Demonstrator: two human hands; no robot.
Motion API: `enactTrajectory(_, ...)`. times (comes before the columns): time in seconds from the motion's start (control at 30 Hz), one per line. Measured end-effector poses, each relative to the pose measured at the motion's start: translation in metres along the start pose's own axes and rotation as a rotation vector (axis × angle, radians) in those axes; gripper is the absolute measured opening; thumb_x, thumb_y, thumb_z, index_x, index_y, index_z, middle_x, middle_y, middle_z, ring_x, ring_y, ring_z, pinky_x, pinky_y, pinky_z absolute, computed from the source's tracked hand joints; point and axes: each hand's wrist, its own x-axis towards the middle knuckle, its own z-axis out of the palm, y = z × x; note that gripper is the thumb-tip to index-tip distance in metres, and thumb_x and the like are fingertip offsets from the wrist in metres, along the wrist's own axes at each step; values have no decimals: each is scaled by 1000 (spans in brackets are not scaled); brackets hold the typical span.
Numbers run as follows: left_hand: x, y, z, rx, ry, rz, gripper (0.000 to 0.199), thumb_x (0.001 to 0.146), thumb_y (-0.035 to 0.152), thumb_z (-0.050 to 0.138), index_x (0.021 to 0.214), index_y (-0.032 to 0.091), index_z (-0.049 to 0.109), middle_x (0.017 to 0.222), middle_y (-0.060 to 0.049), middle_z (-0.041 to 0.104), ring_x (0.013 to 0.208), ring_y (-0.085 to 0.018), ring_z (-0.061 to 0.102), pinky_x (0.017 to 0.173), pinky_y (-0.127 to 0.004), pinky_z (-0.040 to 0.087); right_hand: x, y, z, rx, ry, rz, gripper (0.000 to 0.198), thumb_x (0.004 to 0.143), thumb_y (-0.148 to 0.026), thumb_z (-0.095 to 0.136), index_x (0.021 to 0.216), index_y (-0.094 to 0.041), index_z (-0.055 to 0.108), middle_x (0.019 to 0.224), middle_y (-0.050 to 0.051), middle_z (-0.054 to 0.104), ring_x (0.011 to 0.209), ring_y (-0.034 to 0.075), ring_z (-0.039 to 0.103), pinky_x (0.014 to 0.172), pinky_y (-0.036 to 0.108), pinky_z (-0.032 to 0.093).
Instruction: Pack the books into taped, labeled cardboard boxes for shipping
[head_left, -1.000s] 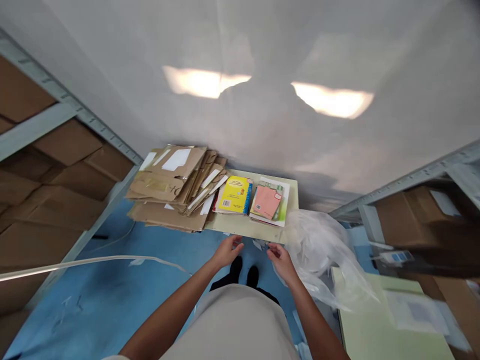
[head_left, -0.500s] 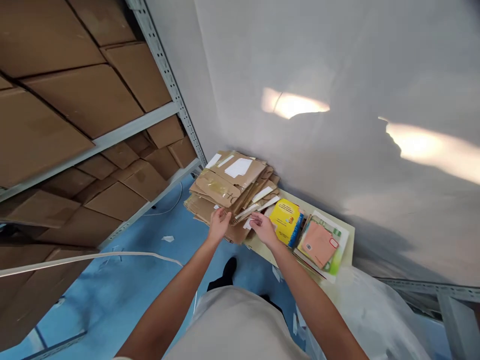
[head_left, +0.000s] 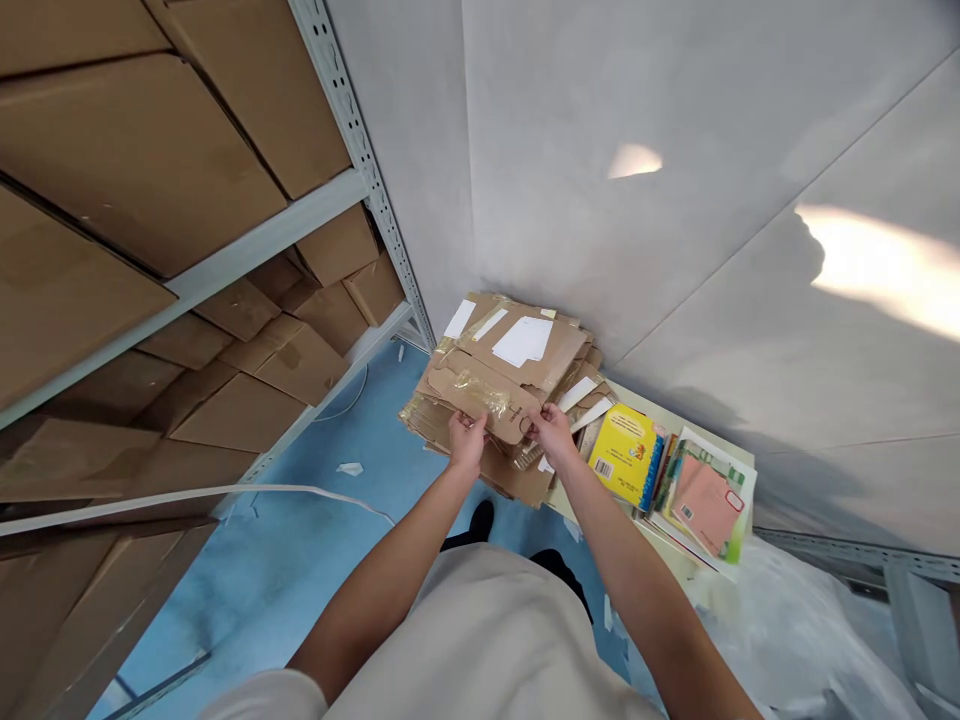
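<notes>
Flattened cardboard boxes lie in an uneven stack; the top flattened cardboard box carries shiny tape and printed marks. My left hand pinches its near edge, the thumb on top and the other fingers partly hidden. At its right corner, my right hand is closed on the same edge. White labels show on the cardboard farther back. To the right of my right hand, a yellow book lies on the pale table, beside a pile of books topped by a pink booklet.
On the left, a metal shelf rack is packed with cardboard boxes. A grey wall rises behind the table. Clear plastic sheeting bulges at the lower right. A white cable crosses above the blue floor, where paper scraps lie.
Both hands have closed on the near edge of the top cardboard, which has shifted toward me. The view has also turned, so the stack and books appear farther right.
</notes>
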Motion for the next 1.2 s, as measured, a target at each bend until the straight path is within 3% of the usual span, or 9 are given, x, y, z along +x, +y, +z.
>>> enactTrajectory(0.1, 4, -2, -21, -61, -2, 6, 29, 80, 42, 57, 98, 20, 51, 104, -7, 65, 84, -15, 66, 63, -25, 53, -33, 6, -16, 21, -22, 9, 35, 61, -43, 73, 73, -21, 48, 61, -5, 57, 49, 9, 52, 45, 21, 43)
enactTrajectory(0.27, 10, -5, -47, -113, 102, 37, 26, 71, 38, 64, 86, 19, 54, 93, -5, 67, 80, -14, 65, 66, -25, 51, -84, 33, -35, -1, -68, 78, 37, 63, -47, 72, 80, -20, 53, 72, 0, 60, 59, 12, 57, 55, 26, 48)
enactTrajectory(0.47, 7, 20, -50, -132, -46, 179, 32, 60, 36, 73, 83, 18, 60, 86, -2, 69, 79, -14, 63, 73, -25, 48, -90, 37, -91, -265, 402, -181, 61, 67, -50, 68, 118, -22, 49, 103, 8, 59, 92, 20, 58, 78, 35, 49)
enactTrajectory(0.6, -1, 46, -40, -31, -319, 180, 37, 56, 38, 79, 82, 19, 62, 78, 0, 67, 70, -13, 61, 67, -23, 47, -92, 5, -147, -402, 507, -334, 68, 67, -49, 70, 125, -21, 48, 115, 11, 57, 108, 24, 54, 86, 40, 46)
enactTrajectory(0.73, -23, 55, -8, 101, -624, 190, 36, 53, 38, 83, 71, 19, 59, 57, 5, 53, 53, -8, 50, 55, -19, 43, -124, -34, -200, -262, 511, -436, 75, 66, -48, 73, 132, -26, 43, 126, 10, 54, 112, 23, 54, 88, 38, 47)
enactTrajectory(0.87, -68, 40, 44, 233, -877, 243, 37, 56, 38, 83, 62, 18, 52, 52, 8, 43, 48, -5, 42, 49, -16, 38, -193, -40, -259, -111, 468, -406, 50, 72, -48, 69, 115, -24, 58, 100, 6, 67, 86, 19, 62, 74, 30, 50)
enactTrajectory(0.97, -119, 18, 90, 323, -1046, 234, 33, 58, 36, 82, 74, 19, 58, 54, 7, 47, 52, -8, 49, 53, -19, 43, -260, -13, -308, -93, 623, -399, 35, 72, -47, 69, 95, -21, 64, 82, 3, 66, 72, 16, 59, 64, 27, 48)
enactTrajectory(1.1, -208, -19, 146, 416, -1278, 149, 70, 55, 33, 84, 117, 21, 53, 75, 0, 65, 77, -17, 64, 72, -28, 50, -350, 41, -369, -26, 893, -427, 32, 71, -47, 69, 86, -20, 62, 75, 2, 62, 67, 15, 55, 60, 26, 45)
enactTrajectory(1.2, -282, -57, 182, 438, -1387, 150, 75, 58, 39, 82, 123, 20, 50, 91, -5, 67, 86, -18, 64, 78, -29, 49, -416, 76, -402, 17, 1024, -409, 30, 71, -47, 68, 82, -19, 61, 68, 0, 58, 60, 13, 51, 54, 24, 41)
